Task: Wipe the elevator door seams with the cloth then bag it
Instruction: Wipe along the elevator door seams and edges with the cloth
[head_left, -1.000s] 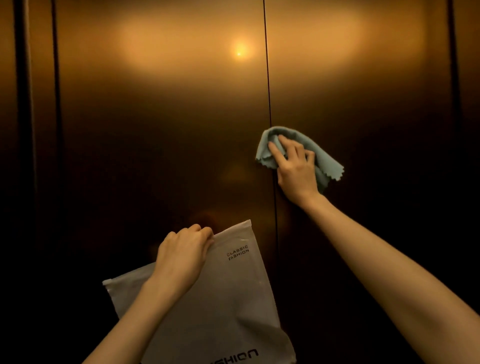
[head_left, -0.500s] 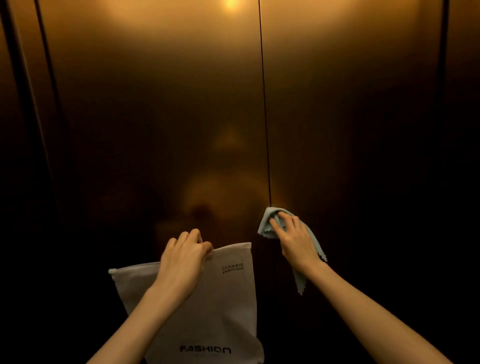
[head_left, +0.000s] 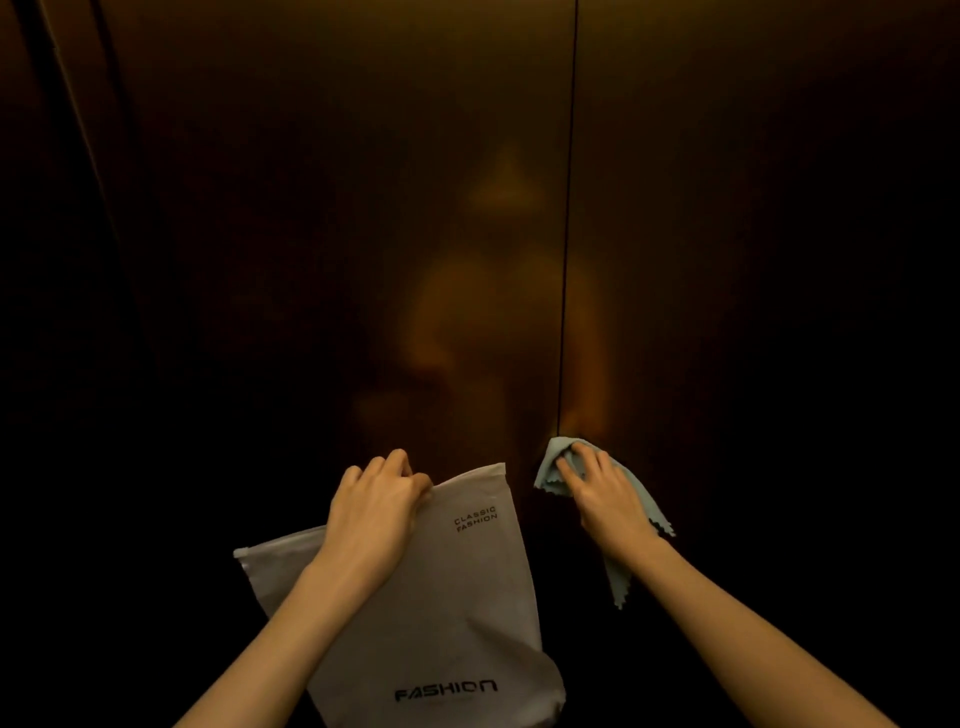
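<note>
A right hand (head_left: 608, 499) presses a pale blue, zigzag-edged cloth (head_left: 558, 465) flat-fingered against the centre seam (head_left: 566, 260) of dim, brushed-bronze elevator doors (head_left: 311, 208); the left hand (head_left: 374, 504) grips a frosted "FASHION" zip bag (head_left: 457, 613) by its top edge.

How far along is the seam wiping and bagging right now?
Done: cannot be judged from this view. In hand: the right hand presses the cloth on the centre door seam, low down. Left: bagging; the left hand grips the bag by its top edge.
</note>
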